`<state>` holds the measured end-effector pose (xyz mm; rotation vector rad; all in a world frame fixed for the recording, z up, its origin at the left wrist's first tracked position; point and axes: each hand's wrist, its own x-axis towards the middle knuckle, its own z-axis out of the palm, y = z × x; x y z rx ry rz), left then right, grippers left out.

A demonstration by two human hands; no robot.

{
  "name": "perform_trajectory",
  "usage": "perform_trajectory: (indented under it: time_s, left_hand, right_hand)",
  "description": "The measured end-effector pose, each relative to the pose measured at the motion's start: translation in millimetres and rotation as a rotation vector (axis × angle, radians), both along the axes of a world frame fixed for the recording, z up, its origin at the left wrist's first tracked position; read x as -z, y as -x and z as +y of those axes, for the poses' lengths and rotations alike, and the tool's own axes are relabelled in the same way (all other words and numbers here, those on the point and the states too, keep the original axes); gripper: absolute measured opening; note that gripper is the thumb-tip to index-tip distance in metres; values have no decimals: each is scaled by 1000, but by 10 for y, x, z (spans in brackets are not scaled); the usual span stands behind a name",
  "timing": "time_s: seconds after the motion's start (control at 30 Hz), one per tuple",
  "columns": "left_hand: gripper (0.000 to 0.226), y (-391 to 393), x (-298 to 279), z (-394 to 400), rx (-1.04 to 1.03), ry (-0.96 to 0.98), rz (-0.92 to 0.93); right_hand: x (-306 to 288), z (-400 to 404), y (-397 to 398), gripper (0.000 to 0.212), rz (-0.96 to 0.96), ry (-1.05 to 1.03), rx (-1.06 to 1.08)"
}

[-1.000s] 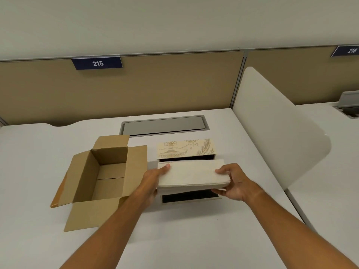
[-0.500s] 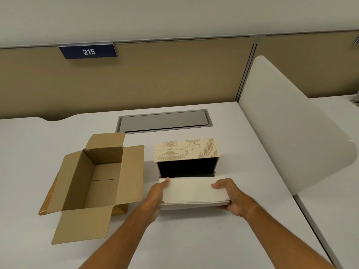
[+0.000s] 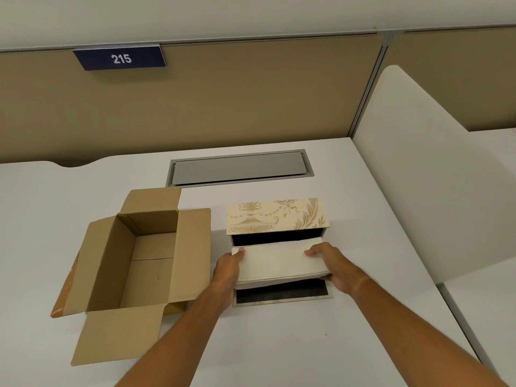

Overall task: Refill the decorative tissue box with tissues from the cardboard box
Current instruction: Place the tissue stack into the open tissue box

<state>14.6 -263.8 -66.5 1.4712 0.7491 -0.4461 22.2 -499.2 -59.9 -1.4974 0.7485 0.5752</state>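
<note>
A cream decorative tissue box (image 3: 276,216) with gold ornament lies on its side on the white desk, its dark opening facing me. Its flap (image 3: 282,296), black inside, lies flat on the desk in front of it. A white stack of tissues (image 3: 279,262) is held level between my left hand (image 3: 227,268) at its left end and my right hand (image 3: 332,266) at its right end. The stack's far edge is at the box's opening. The brown cardboard box (image 3: 139,261) stands to the left with flaps spread, and its inside looks empty.
A grey cable hatch (image 3: 237,169) is set into the desk behind the boxes. A tan partition with a "215" sign (image 3: 120,58) runs along the back. A white divider panel (image 3: 435,174) stands on the right edge of the desk.
Both hands dropped the tissue stack from above the decorative box to in front of its opening, then pushed it towards the opening. The camera view tilted and shifted.
</note>
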Motion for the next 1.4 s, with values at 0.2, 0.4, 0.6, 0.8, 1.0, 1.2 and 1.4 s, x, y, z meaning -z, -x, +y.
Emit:
perform_trajectory:
  time_s: [0.2,0.4,0.6,0.8,1.0,1.2,1.4]
  left_hand:
    - [24,16,65,-8,30,-125,-52]
    - [29,69,74,-29,-59,-103,-9]
    - [40,82,69,-49,13,-197,-58]
    - [38,70,92,-60,66,-272,-74]
    - [39,62,105,-55,112,-335,-95]
    - [38,73,122,-66,126,-374,-110]
    - [36,75,132,-74,120,-392,-116]
  right_hand:
    - [31,24,-44,42,8,207,-37]
    - [57,39,-39,39,-12,322,-119]
    - [50,68,-33,39,-13,350,-154]
    - [38,73,-22,39,-14,333,-147]
    - [28,80,-7,37,-25,340,-159]
    - [19,96,-2,35,-26,353,-174]
    - [35,116,6,30,-47,374,-180]
